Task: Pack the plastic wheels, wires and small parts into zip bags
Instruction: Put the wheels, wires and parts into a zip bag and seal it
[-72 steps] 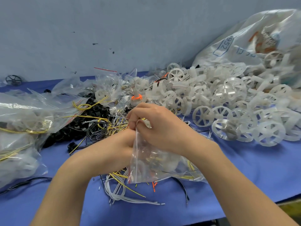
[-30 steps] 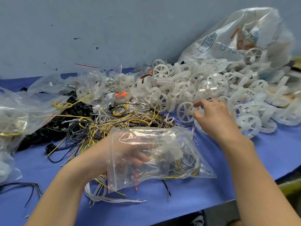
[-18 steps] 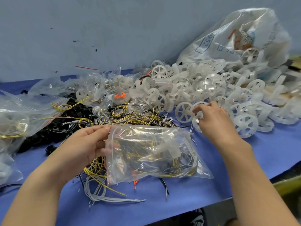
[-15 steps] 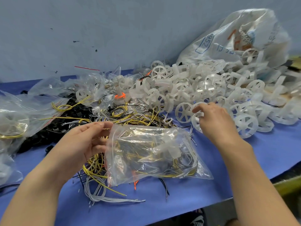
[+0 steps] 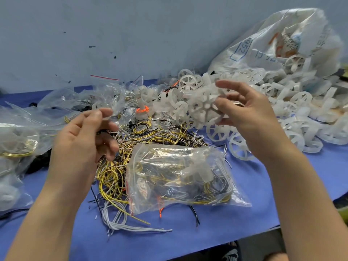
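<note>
Bare tabletop [image 5: 216, 228] runs only along the near edge, before the filled zip bag [image 5: 178, 178]. My right grip [image 5: 248, 117] pinches a white wheel [image 5: 205, 107]; my left grip [image 5: 81, 140] hovers loose, empty.

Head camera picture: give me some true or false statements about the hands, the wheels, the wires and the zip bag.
1. The right hand holds a white plastic wheel. True.
2. The left hand grips the filled zip bag. False: the bag lies on the blue table, touched by neither hand.
3. The loose wires are all red. False: they are mostly yellow, black and white.
4. The big white sack lies at the right, behind the wheel pile. True.
</note>
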A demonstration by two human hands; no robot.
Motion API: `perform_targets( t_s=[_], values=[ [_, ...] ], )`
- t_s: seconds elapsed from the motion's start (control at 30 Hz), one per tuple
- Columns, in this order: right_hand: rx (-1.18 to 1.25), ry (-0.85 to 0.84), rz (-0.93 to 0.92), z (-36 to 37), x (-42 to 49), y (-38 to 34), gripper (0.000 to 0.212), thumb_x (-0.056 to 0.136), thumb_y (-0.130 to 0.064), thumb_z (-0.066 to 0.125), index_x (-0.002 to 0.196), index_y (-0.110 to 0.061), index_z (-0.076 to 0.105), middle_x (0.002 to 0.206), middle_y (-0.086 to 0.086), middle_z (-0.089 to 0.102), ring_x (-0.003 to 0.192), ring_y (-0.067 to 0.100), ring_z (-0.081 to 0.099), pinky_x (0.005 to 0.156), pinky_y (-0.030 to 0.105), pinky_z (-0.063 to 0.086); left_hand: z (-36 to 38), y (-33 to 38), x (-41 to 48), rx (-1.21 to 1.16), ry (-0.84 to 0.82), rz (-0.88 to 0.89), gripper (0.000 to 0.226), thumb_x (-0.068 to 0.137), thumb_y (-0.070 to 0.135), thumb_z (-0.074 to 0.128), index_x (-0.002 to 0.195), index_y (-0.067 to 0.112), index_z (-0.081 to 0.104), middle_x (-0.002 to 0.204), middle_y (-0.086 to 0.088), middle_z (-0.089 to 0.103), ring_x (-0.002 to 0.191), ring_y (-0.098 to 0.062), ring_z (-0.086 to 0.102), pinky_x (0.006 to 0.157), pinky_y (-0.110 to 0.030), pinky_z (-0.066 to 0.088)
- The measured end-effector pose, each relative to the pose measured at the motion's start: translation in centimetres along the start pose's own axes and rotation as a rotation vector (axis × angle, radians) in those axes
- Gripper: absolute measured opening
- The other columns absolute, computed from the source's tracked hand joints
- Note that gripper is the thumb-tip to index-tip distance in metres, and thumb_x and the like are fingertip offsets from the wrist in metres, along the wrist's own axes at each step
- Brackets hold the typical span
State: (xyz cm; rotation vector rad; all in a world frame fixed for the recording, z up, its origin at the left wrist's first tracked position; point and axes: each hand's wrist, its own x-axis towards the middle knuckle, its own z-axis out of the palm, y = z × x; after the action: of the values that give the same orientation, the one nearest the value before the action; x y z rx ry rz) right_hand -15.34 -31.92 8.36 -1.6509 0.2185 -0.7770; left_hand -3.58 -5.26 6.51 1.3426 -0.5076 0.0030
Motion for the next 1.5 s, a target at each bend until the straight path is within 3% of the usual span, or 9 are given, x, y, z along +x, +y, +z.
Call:
perform_targets(
  t_s=[0.27,0.47,0.53,0.63,0.73,0.97,1.07,1.33,1.5],
  values=[
    [0.793,-0.439,0.255,5.5,-0.8,-0.7,0.045,0.082,0.000,0.062,0.124,-0.015,0.063,0.115,0.019,0.063,0.095,0.024,0.066,0.075,0.039,0.061,3.6,0.3,-2.1,0.219,-0.167,0.211,0.026,0.097,0.034,0.053,0.121,0.033,0.063,0.114,0.007,0.068,0.093,-0.015,0.067,0.066,-0.028,0.058],
    [0.905,-0.544,0.384,8.1,-1.5,-0.2,0.044,0.087,0.000,0.060,0.129,-0.011,0.061,0.120,0.018,0.066,0.100,0.025,0.068,0.072,0.034,0.062,3.0,0.2,-2.1,0.110,-0.176,0.126,0.031,0.091,0.032,0.060,0.121,0.023,0.063,0.090,0.001,0.070,0.077,-0.015,0.067,0.064,-0.028,0.057],
    [0.803,-0.547,0.341,8.4,-1.5,-0.1,0.036,0.094,-0.007,0.059,0.129,-0.014,0.061,0.115,0.011,0.069,0.095,0.022,0.070,0.077,0.035,0.061,1.5,0.1,-1.9,0.045,-0.183,0.064,0.035,0.086,0.040,0.065,0.116,0.021,0.067,0.086,0.000,0.069,0.075,-0.015,0.065,0.063,-0.026,0.055],
    [0.238,-0.440,0.125,8.6,-1.2,0.2,0.031,0.100,-0.022,0.055,0.131,-0.023,0.061,0.112,-0.001,0.070,0.091,0.015,0.070,0.087,0.035,0.058,-2.1,-0.2,-0.7,-0.031,-0.123,-0.086,0.022,0.087,0.045,0.066,0.088,0.023,0.072,0.071,0.003,0.061,0.064,-0.013,0.060,0.055,-0.024,0.053],
    [-0.181,-0.429,-0.109,8.9,-1.5,0.6,0.030,0.103,-0.021,0.049,0.128,-0.028,0.063,0.115,-0.010,0.067,0.089,0.011,0.065,0.075,0.020,0.052,-6.3,-1.1,0.2,0.089,-0.005,-0.326,0.042,0.098,0.034,0.046,0.064,0.028,0.070,0.052,0.009,0.045,0.048,-0.012,0.046,0.037,-0.021,0.039],
    [-0.722,-0.733,-0.307,11.1,-2.4,1.0,0.057,0.093,0.006,0.038,0.125,-0.034,0.063,0.136,-0.004,0.052,0.123,0.019,0.046,0.102,0.039,0.038,-8.9,-2.5,-2.5,0.115,-0.269,-0.568,0.030,0.082,0.037,0.061,0.084,0.012,0.076,0.068,-0.006,0.058,0.053,-0.012,0.055,0.039,-0.021,0.043],
    [-0.852,-0.732,-0.334,11.7,-2.6,1.0,0.056,0.092,0.005,0.041,0.125,-0.036,0.060,0.141,-0.006,0.048,0.127,0.020,0.040,0.106,0.040,0.032,-8.1,-2.2,-2.7,0.078,-0.324,-0.588,0.033,0.084,0.032,0.058,0.096,0.007,0.075,0.073,-0.008,0.061,0.055,-0.011,0.055,0.041,-0.020,0.045],
    [-0.966,-0.697,-0.394,11.6,-1.9,2.3,0.032,0.092,-0.012,0.048,0.113,-0.034,0.059,0.135,-0.009,0.048,0.123,0.018,0.037,0.102,0.031,0.024,-6.5,-2.4,-2.8,-0.022,-0.322,-0.707,0.025,0.081,0.022,0.058,0.083,0.007,0.077,0.073,-0.010,0.061,0.049,-0.010,0.055,0.038,-0.016,0.045],
    [-0.924,-0.692,-0.376,11.6,-1.6,2.8,0.040,0.096,-0.022,0.050,0.133,-0.035,0.051,0.137,-0.008,0.049,0.123,0.018,0.039,0.104,0.033,0.028,-5.5,-2.3,-2.8,-0.092,-0.321,-0.737,0.025,0.083,0.016,0.054,0.077,0.003,0.075,0.068,-0.010,0.059,0.044,-0.010,0.052,0.032,-0.015,0.041]
  ],
)
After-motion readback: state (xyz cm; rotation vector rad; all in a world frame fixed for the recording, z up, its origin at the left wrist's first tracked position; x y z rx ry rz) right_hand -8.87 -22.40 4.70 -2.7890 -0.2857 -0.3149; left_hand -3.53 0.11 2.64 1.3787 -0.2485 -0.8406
